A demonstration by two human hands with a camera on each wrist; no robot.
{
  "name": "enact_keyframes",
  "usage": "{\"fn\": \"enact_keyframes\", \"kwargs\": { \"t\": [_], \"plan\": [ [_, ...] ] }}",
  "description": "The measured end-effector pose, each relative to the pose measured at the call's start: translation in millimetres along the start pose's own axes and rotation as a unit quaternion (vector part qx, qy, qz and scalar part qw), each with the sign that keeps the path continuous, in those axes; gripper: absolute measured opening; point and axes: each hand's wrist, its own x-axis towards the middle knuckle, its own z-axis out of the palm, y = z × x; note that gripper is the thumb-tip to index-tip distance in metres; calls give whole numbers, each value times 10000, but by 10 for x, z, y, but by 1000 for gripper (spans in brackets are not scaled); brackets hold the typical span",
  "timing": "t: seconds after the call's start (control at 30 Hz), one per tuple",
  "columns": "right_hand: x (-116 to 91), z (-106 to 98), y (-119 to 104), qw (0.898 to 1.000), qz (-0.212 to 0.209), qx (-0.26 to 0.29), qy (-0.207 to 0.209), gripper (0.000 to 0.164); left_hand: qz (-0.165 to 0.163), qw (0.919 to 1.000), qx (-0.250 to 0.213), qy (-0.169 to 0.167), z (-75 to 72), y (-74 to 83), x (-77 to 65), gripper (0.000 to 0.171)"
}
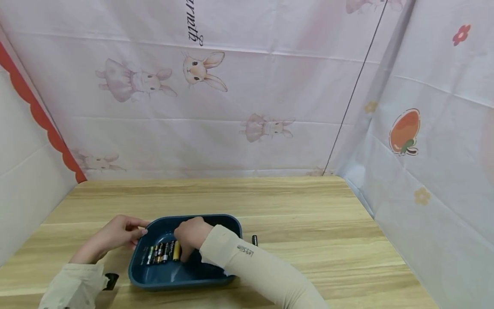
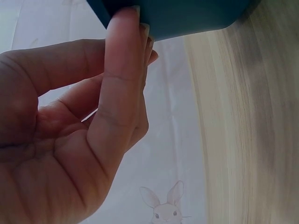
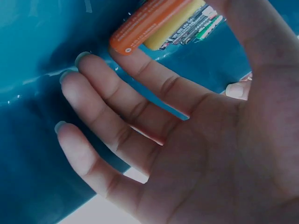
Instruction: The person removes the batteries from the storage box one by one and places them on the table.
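Observation:
A dark blue plastic tray (image 1: 181, 285) with rounded corners sits on the table. At its left side my left hand (image 1: 115, 235) holds the rim, thumb at the edge and fingertips against the outer wall (image 2: 196, 18). My right hand (image 1: 193, 235) reaches down into the tray. Between its thumb and index finger it pinches an orange battery (image 3: 147, 27), while the other fingers stretch over the tray floor. Directly beside that lies a yellow battery (image 1: 176, 251), at the end of a row of several dark batteries (image 1: 160, 253). The orange battery is hidden in the head view.
To the right of the tray, a small black cylinder (image 1: 254, 240) lies on the wood-grain table (image 1: 308, 244). Printed cloth (image 1: 231, 146) with rabbits hangs behind the table, and more cloth (image 1: 436, 171) runs along the right side.

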Motion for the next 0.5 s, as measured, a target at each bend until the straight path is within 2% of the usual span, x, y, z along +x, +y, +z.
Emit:
{"fn": "enact_keyframes", "kwargs": {
  "t": [0.3, 0.5],
  "plan": [
    [-54, -29, 36, 9999, -89, -69, 41, 30, -38, 10000, 36, 40, 5, 7, -1, 33],
    [-121, -61, 94, 9997, -158, 166, 26, 29, -64, 10000, 56, 48, 15, 11, 5, 33]
  ]
}}
